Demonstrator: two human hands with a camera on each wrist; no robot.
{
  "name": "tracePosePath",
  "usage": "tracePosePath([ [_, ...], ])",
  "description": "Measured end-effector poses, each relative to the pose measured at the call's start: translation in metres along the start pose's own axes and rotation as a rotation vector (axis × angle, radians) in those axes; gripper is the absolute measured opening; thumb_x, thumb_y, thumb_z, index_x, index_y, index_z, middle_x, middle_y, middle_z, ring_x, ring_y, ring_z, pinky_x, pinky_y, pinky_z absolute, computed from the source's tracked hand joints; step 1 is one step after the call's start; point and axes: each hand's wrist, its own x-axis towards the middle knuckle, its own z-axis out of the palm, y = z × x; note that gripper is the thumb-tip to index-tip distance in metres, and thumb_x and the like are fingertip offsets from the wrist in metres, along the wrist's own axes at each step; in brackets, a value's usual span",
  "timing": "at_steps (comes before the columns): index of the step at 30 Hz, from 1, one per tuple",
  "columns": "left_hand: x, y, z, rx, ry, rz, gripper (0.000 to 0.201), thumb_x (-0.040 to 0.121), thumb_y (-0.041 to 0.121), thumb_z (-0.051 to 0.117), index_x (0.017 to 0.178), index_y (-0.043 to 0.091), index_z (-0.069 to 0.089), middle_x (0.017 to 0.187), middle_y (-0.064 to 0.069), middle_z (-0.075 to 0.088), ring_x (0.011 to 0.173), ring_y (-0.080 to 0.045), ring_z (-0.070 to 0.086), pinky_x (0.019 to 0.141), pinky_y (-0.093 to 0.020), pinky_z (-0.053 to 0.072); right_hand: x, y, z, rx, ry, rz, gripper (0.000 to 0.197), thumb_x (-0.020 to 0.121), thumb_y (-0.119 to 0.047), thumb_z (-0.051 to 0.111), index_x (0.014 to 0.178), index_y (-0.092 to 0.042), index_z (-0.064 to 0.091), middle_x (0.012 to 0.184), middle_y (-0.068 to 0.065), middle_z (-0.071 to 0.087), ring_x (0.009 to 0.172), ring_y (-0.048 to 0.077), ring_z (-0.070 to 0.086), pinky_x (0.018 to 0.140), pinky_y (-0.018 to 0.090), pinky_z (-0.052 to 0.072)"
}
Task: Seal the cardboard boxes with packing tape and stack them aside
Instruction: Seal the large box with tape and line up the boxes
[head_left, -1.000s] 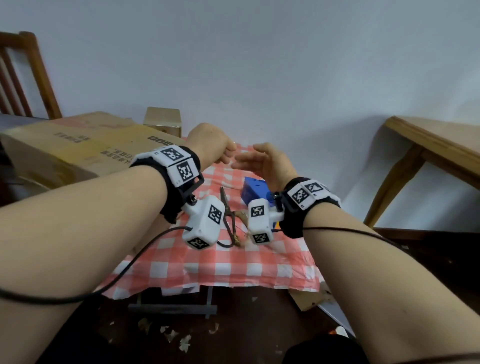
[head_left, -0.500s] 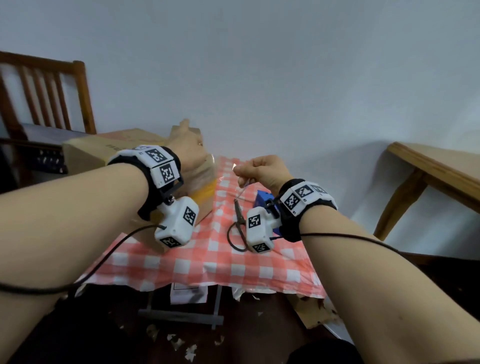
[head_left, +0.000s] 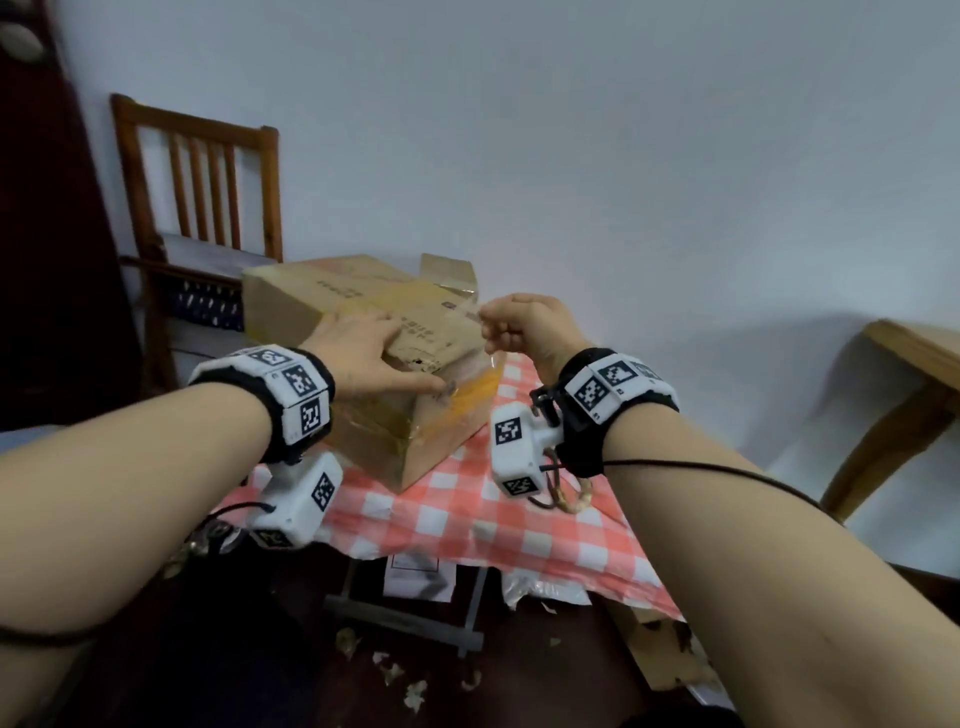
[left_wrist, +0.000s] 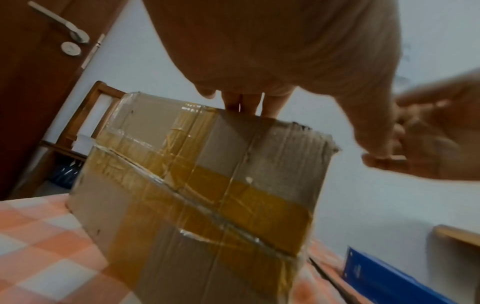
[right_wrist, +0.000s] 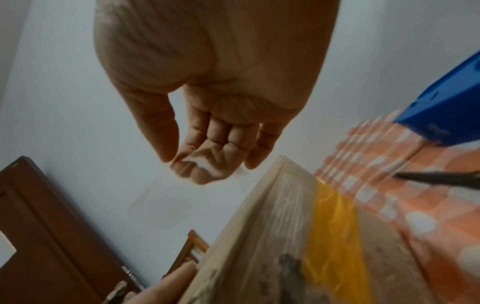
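A brown cardboard box (head_left: 322, 312) with old yellow and clear tape on its sides (left_wrist: 207, 185) sits tilted on the checked table. My left hand (head_left: 363, 353) presses flat on its top, fingers straight and reaching over the edge (left_wrist: 244, 105). My right hand (head_left: 514, 325) hovers just above the box's right edge (right_wrist: 272, 236). Its thumb and fingers pinch a clear tape strip (right_wrist: 168, 205) that hangs below them. The strip is hard to see in the head view.
A blue object (right_wrist: 446, 102) and dark scissors (right_wrist: 436, 179) lie on the red-checked cloth (head_left: 467, 519) right of the box. A wooden chair (head_left: 208, 171) stands behind the box, a wooden table (head_left: 914, 353) at far right, a brown door (left_wrist: 39, 82) at left.
The box has come from the left to the middle of the table under my left hand. My right hand pinched up a clear strip and moved over the box's right edge.
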Motion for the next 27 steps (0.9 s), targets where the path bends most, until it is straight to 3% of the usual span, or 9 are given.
tracePosePath([
  [3, 0.001, 0.001, 0.011, -0.020, 0.065, 0.012, 0.096, 0.077, 0.072, 0.050, 0.146, 0.007, 0.031, 0.153, -0.012, 0.030, 0.139, -0.025, 0.029, 0.113, -0.033, 0.019, 0.004, -0.005, 0.013, 0.159, -0.011, 0.018, 0.007, 0.083, 0.000, 0.061, 0.077, -0.003, 0.059, 0.063, 0.008, 0.057, 0.043, 0.015, 0.049, 0.048, 0.019, 0.047],
  [6, 0.006, 0.000, 0.018, -0.126, 0.152, -0.017, 0.088, 0.076, 0.065, 0.060, 0.139, 0.008, 0.035, 0.140, -0.013, 0.046, 0.125, -0.028, 0.042, 0.102, -0.036, 0.034, 0.002, -0.004, 0.022, 0.297, -0.065, 0.120, 0.007, 0.087, -0.006, 0.058, 0.081, -0.002, 0.060, 0.063, 0.006, 0.058, 0.044, 0.013, 0.048, 0.048, 0.018, 0.046],
  [7, 0.007, -0.002, 0.020, -0.185, 0.178, -0.033, 0.096, 0.072, 0.064, 0.064, 0.141, 0.008, 0.027, 0.135, -0.013, 0.050, 0.120, -0.030, 0.047, 0.096, -0.037, 0.040, 0.001, -0.001, 0.024, 0.311, -0.080, 0.169, 0.009, 0.089, -0.007, 0.057, 0.082, -0.003, 0.060, 0.061, 0.005, 0.058, 0.044, 0.012, 0.049, 0.048, 0.018, 0.046],
  [10, 0.008, -0.003, 0.023, -0.263, 0.220, -0.056, 0.131, 0.065, 0.063, 0.072, 0.148, 0.012, -0.016, 0.131, -0.014, 0.055, 0.110, -0.031, 0.057, 0.087, -0.040, 0.049, -0.004, 0.011, 0.029, 0.237, -0.103, 0.311, 0.016, 0.092, -0.012, 0.055, 0.078, -0.008, 0.059, 0.053, -0.001, 0.058, 0.042, 0.010, 0.049, 0.048, 0.019, 0.045],
  [12, 0.008, -0.002, 0.023, -0.261, 0.227, -0.062, 0.136, 0.064, 0.060, 0.074, 0.147, 0.014, -0.023, 0.129, -0.016, 0.053, 0.106, -0.031, 0.057, 0.084, -0.041, 0.050, -0.007, 0.018, 0.029, 0.149, -0.117, 0.372, 0.017, 0.092, -0.016, 0.055, 0.076, -0.011, 0.059, 0.053, -0.004, 0.059, 0.041, 0.009, 0.049, 0.050, 0.021, 0.042],
  [16, 0.008, -0.003, 0.023, -0.239, 0.233, -0.032, 0.133, 0.063, 0.063, 0.074, 0.147, 0.024, -0.021, 0.144, -0.018, 0.034, 0.122, -0.034, 0.047, 0.093, -0.043, 0.045, -0.009, 0.023, 0.029, 0.083, -0.095, 0.425, 0.017, 0.091, -0.020, 0.059, 0.076, -0.012, 0.060, 0.051, -0.005, 0.058, 0.039, 0.007, 0.050, 0.048, 0.022, 0.040],
  [22, 0.010, -0.005, 0.024, -0.180, 0.217, -0.011, 0.120, 0.064, 0.067, 0.070, 0.150, 0.035, -0.007, 0.152, -0.013, 0.026, 0.131, -0.033, 0.041, 0.100, -0.046, 0.043, -0.011, 0.018, 0.032, -0.106, -0.090, 0.455, 0.027, 0.088, -0.023, 0.064, 0.065, -0.014, 0.053, 0.046, -0.004, 0.056, 0.034, 0.006, 0.050, 0.042, 0.019, 0.039],
  [27, 0.010, -0.004, 0.024, -0.223, 0.199, -0.063, 0.116, 0.063, 0.065, 0.072, 0.150, 0.019, 0.011, 0.153, -0.009, 0.026, 0.134, -0.029, 0.037, 0.105, -0.043, 0.038, -0.015, 0.001, 0.036, -0.020, -0.113, 0.404, 0.026, 0.088, -0.018, 0.063, 0.065, -0.012, 0.055, 0.042, -0.004, 0.055, 0.032, 0.004, 0.048, 0.039, 0.014, 0.039],
])
